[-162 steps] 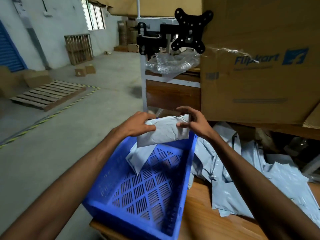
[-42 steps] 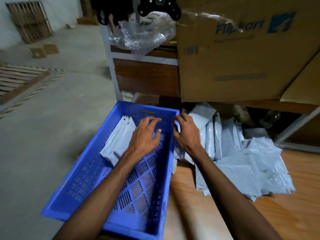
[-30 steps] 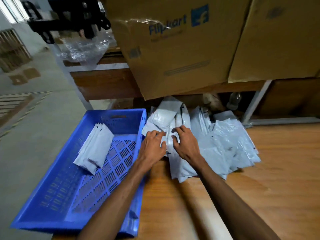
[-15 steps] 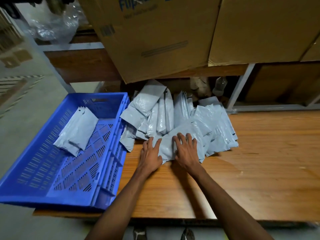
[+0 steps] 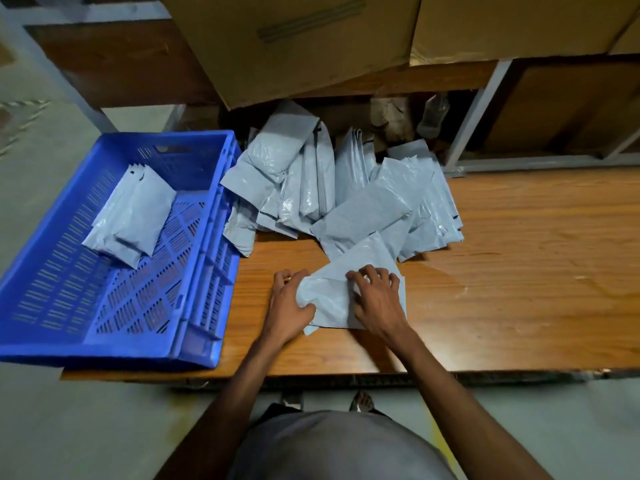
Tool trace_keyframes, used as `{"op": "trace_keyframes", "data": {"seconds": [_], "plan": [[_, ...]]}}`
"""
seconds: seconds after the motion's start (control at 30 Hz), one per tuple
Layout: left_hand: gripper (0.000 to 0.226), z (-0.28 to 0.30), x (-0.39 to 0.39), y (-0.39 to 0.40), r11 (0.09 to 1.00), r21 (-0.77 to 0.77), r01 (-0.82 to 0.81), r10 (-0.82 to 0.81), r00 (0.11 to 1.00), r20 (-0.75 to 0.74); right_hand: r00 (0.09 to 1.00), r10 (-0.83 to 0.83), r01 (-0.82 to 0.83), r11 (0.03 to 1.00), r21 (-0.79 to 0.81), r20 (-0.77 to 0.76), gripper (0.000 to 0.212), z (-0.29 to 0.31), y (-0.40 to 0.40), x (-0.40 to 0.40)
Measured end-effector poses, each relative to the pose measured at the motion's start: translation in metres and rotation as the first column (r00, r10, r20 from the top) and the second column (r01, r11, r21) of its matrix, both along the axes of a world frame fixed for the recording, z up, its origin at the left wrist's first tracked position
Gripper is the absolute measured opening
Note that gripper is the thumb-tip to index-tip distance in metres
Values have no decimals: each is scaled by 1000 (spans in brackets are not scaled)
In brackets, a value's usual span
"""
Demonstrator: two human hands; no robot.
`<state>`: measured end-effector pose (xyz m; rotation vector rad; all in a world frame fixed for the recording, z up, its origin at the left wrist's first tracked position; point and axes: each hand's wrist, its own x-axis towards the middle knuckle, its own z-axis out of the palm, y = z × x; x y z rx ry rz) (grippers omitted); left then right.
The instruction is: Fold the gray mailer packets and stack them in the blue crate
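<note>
A gray mailer packet (image 5: 334,289) lies on the wooden table (image 5: 502,271) near its front edge. My left hand (image 5: 289,308) grips its crumpled left end, thumb curled over the plastic. My right hand (image 5: 377,299) holds the packet's right side with curled fingers. A loose pile of gray mailer packets (image 5: 339,188) lies behind it. The blue crate (image 5: 194,278) sits at the table's left end and overhangs the edge. Folded packets (image 5: 133,216) lie stacked in its far part.
Large cardboard boxes (image 5: 311,39) sit on a shelf above the back of the table. A white metal frame leg (image 5: 474,112) stands at the back right. The concrete floor (image 5: 34,109) lies to the left. My feet show under the table edge.
Both hands left the crate, reached the pile and have drawn one packet toward the front edge, now gripping it. The view has tilted further down.
</note>
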<state>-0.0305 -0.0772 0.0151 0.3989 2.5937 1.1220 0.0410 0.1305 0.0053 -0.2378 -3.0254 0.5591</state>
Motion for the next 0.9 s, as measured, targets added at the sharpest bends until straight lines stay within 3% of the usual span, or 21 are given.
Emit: {"op": "trace_keyframes", "data": {"seconds": [0.1, 0.2, 0.27, 0.37, 0.47, 0.63, 0.7, 0.77, 0.9], "plan": [[67, -10, 18, -10, 999, -11, 48, -47, 998, 36, 999, 2, -2, 1000, 4, 45, 48, -8, -4, 19], [45, -17, 21, -13, 992, 102, -79, 66, 991, 120, 998, -36, 37, 999, -10, 55, 47, -13, -8, 28], [32, -16, 9, -13, 989, 85, -118, 108, 987, 121, 997, -45, 46, 999, -14, 62, 46, -13, -9, 28], [33, -10, -14, -9, 999, -39, -20, 26, 989, 149, 998, -32, 34, 999, -30, 61, 43, -14, -8, 25], [17, -1, -42, 2, 982, -153, 110, -66, 961, 267, 999, 5, -3, 999, -38, 40, 42, -16, -8, 28], [23, 2, -73, 28, 894, -190, 407, -316, 870, 378, 999, 35, -34, 999, -43, 8, 44, -19, -9, 36], [14, 2, -79, 34, 907, -227, 354, -290, 918, 272, 999, 39, -39, 998, -43, -1, 42, -19, -10, 35], [16, 4, -83, 36, 928, -290, 234, -239, 971, 17, 999, 50, -50, 998, -36, -5, 41, -19, -11, 33], [35, 9, -83, 31, 952, -301, 55, -200, 858, -473, 997, 68, -69, 998, -16, -25, 45, -21, -16, 26]]}}
